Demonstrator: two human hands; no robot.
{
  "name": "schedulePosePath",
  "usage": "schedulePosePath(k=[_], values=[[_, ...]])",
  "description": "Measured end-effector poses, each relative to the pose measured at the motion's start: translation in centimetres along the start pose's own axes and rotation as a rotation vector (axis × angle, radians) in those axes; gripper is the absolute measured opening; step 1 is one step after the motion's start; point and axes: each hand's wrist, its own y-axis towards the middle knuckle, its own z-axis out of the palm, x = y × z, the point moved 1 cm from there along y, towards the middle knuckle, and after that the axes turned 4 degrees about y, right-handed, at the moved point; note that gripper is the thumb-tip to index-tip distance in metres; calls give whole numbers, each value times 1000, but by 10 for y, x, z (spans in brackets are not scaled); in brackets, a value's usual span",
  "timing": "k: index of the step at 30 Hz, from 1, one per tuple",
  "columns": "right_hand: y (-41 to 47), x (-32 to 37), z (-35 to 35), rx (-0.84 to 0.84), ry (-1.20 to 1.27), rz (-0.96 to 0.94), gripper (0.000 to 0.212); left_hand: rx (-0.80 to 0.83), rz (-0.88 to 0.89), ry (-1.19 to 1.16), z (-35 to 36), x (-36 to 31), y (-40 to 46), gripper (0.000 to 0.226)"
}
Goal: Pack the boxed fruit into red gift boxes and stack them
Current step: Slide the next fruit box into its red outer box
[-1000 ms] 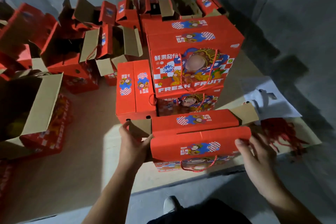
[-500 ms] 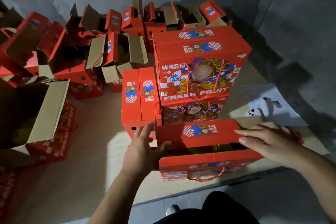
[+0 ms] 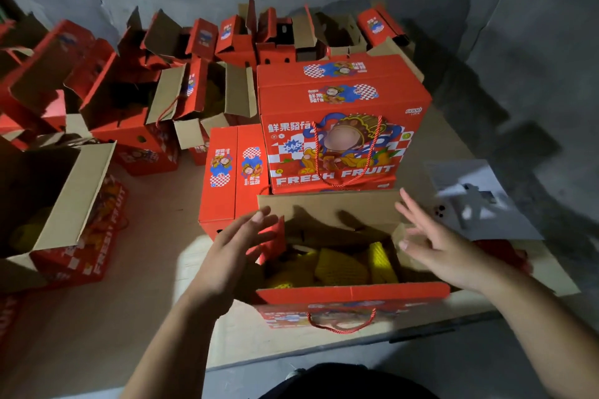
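We counted two bare hands, left hand [image 3: 238,244] and right hand [image 3: 436,248]. Three closed red cardboard gift boxes: stacked printed box [image 3: 343,126], another beneath it [image 3: 385,185], a third lying alongside [image 3: 235,172]. One open red box with yellow foam-netted fruit [image 3: 350,266]. Open boxes behind were too jumbled to count.

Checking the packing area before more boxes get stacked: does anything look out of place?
A phone and white papers lie among the boxes, right of the open box. Red cords sit loose beside it. Nothing looks spilled or damaged.
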Motion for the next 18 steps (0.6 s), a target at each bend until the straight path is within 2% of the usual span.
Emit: schedulePosePath(k=[2,3,4,5,6,7,9,11,13,15,18], values=[[9,-11,-1,6,-240,39,88,77,-21,-32,11,0,8,72],[13,-17,0,35,-422,37,87,93,24,19,17,2,11,91],[17,-23,1,80,-578,24,86,107,89,153,25,4,14,99],[21,-29,3,119,-655,27,85,157,231,439,31,9,15,85],[24,-34,5,120,-661,29,84,224,353,717,37,20,20,61],[23,-39,8,76,-644,42,84,241,499,978,38,28,23,43],[15,-51,12,-149,-610,90,88,226,628,1202,28,40,25,32],[1,-61,19,-364,-466,186,98,49,633,1203,23,43,22,35],[-11,-73,23,-440,-42,302,95,-141,524,1077,18,49,17,40],[-16,-72,24,-437,328,345,72,-200,399,1030,19,55,13,45],[-19,-62,12,-467,407,231,29,-196,336,1031,25,57,13,60]])
